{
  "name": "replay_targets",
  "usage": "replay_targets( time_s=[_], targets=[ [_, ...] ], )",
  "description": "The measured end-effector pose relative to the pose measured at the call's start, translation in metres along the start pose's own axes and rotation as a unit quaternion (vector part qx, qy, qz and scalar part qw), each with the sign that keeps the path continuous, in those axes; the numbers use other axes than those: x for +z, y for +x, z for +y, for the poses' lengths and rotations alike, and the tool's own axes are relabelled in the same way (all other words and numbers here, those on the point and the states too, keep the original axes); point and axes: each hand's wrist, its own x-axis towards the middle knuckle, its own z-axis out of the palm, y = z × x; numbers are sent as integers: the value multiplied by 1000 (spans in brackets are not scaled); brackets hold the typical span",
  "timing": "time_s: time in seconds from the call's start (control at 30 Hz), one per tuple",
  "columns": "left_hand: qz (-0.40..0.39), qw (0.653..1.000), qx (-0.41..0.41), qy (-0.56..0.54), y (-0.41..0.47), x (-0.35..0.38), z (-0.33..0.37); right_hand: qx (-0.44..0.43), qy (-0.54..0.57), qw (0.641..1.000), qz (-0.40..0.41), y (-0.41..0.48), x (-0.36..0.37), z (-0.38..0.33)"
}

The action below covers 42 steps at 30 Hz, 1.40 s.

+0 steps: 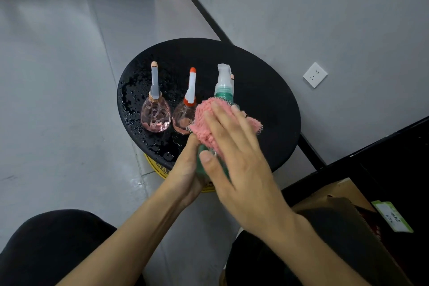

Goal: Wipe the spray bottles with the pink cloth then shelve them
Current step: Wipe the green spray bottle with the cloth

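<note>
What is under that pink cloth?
A green spray bottle: its white pump top pokes out above, and the left hand grips its lower body. The right hand presses the pink cloth flat, so the bottle's middle is covered.

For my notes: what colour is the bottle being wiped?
The bottle is green, seen in the head view.

A green spray bottle (223, 95) with a clear trigger head is held tilted over the round black table's (267, 100) near edge, wrapped in a fluffy pink cloth (209, 118). A beige-capped pink bottle (156, 116) and an orange-capped pink bottle (183, 116) are stood upright on its left half.
</note>
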Motion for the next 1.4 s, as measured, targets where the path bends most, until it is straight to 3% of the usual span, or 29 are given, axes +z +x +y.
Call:
replay_targets(
  time_s=[0.3,0.5,0.73,0.93,1.07,1.4],
  targets=[
    [-11,998,-59,-23,0,3,-4,83,132,987,47,41,-13,26],
    [18,999,-41,1,6,-1,-3,48,94,994,35,10,3,15],
    [64,996,-24,-49,14,-5,7,-20,19,1000,2,-28,17,9],
    [25,999,-28,7,18,4,-7,1,14,999,40,-3,9,30],
    [-11,998,-55,28,24,9,-13,50,103,991,64,17,0,52],
    [14,994,-5,110,68,9,-42,83,136,980,120,-21,-11,114]
  ],
)
